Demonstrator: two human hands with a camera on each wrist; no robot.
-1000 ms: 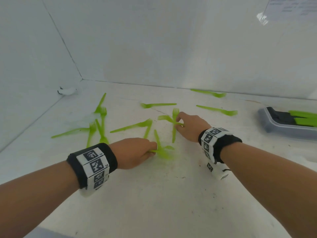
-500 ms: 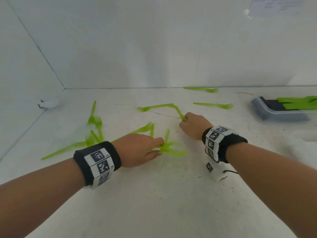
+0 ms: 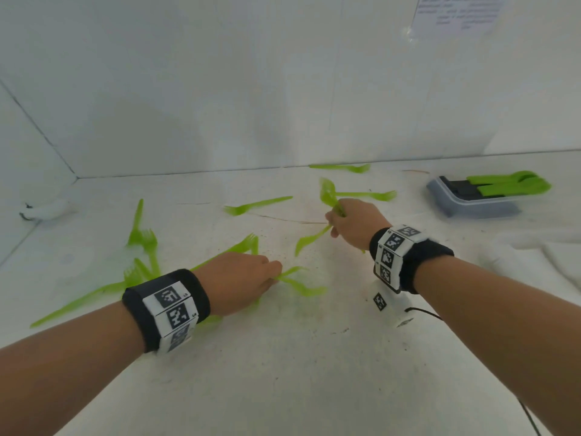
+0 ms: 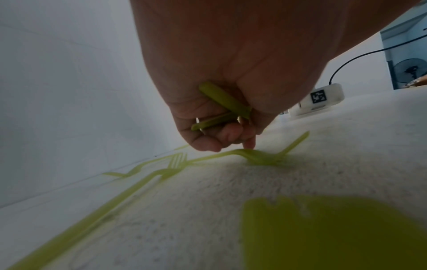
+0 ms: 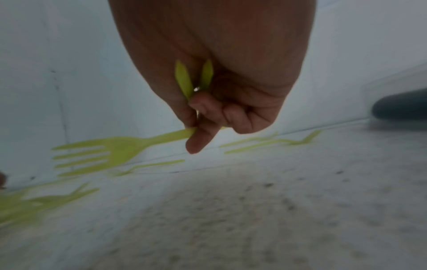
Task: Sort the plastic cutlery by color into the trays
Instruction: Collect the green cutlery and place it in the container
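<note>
Green plastic forks lie scattered over the white table (image 3: 283,372). My left hand (image 3: 239,281) grips green fork handles (image 4: 221,102) in its curled fingers, and its fingertips touch more forks (image 3: 298,283) on the table. My right hand (image 3: 355,225) is raised a little and holds several green forks (image 3: 328,191); one fork (image 5: 97,155) sticks out sideways from its fingers, and handle ends (image 5: 184,80) show in the palm. A grey tray (image 3: 471,202) at the far right holds green cutlery (image 3: 509,184).
Loose forks lie at the left (image 3: 141,247), centre back (image 3: 254,204) and near the back wall (image 3: 339,167). A small white device (image 3: 47,210) sits in the left corner. White cloth (image 3: 540,256) lies at the right. Walls close in at the back and left.
My right hand has lifted off the table with its forks and moved slightly right. My left hand has kept gathering forks at nearly the same spot.
</note>
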